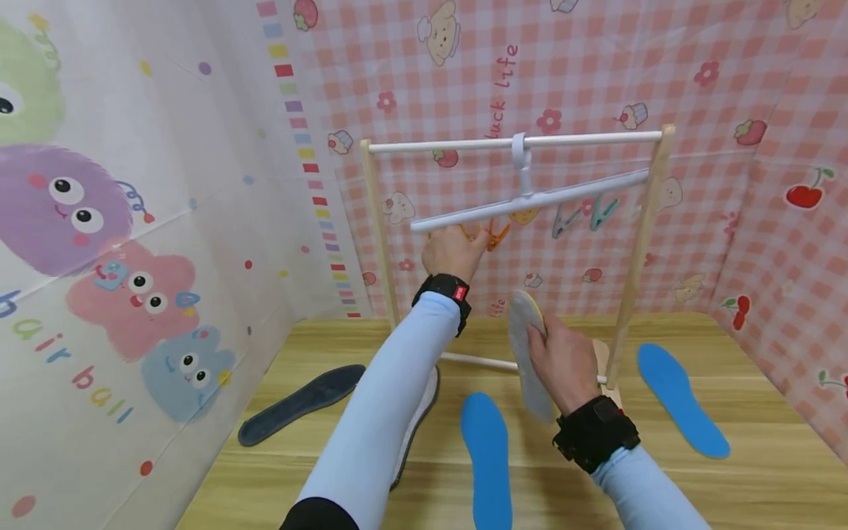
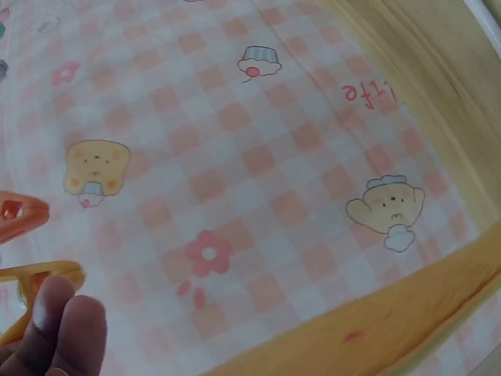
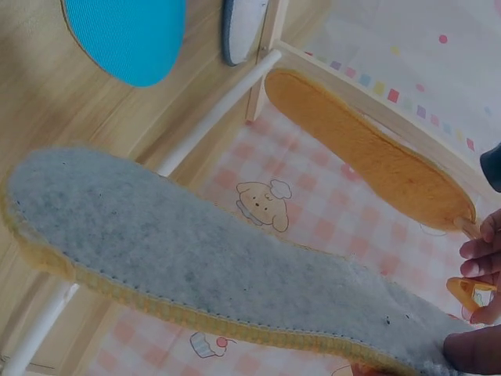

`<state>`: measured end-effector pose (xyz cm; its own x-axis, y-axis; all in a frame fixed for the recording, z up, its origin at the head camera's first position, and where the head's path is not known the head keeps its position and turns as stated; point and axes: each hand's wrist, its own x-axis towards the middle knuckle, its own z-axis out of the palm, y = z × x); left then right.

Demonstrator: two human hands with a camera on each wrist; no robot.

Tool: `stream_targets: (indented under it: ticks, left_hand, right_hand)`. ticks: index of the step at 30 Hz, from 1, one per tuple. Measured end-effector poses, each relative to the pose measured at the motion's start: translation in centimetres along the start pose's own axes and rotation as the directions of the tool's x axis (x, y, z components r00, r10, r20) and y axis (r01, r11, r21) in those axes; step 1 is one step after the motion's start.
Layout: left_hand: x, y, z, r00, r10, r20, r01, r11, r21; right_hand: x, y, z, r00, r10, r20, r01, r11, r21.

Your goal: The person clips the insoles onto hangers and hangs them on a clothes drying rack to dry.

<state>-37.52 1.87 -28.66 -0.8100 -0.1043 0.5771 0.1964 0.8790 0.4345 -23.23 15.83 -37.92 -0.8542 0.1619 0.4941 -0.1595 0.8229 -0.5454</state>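
Note:
A white hanger (image 1: 576,191) hangs tilted, its left end lower, from the top bar of a wooden rack (image 1: 637,272). My left hand (image 1: 453,252) is under its left end, finger and thumb pinching a yellow clip (image 2: 51,270). Beside the thumb is an orange clip (image 1: 497,237). An orange plush insole (image 3: 360,145) hangs close to my left fingers; my arm hides it in the head view. My right hand (image 1: 566,364) holds a grey felt insole (image 1: 525,350) with a yellow edge by one end, thumb on its grey face, in front of the rack.
Grey clip (image 1: 563,221) and teal clip (image 1: 601,213) hang farther right on the hanger. On the wooden table (image 1: 570,486) lie two blue insoles, one in front (image 1: 486,456) and one right (image 1: 682,401), a dark insole (image 1: 301,403) and a grey dark-edged insole (image 1: 424,401) partly under my left arm.

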Motion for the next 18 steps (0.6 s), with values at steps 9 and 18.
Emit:
stream_targets:
  ticks: [9, 18]
  left_hand:
    - [-0.4, 0.5, -0.9, 0.999, 0.029, 0.043, -0.029, 1.000, 0.008]
    - [-1.1, 0.8, -2.0, 0.992, 0.049, 0.120, -0.046, 0.999, -0.026]
  right_hand:
    - [0.4, -0.6, -0.1, 1.000, -0.023, 0.005, 0.023, 1.000, -0.012]
    - [0.7, -1.1, 0.3, 0.999, -0.032, -0.006, 0.032, 0.999, -0.022]
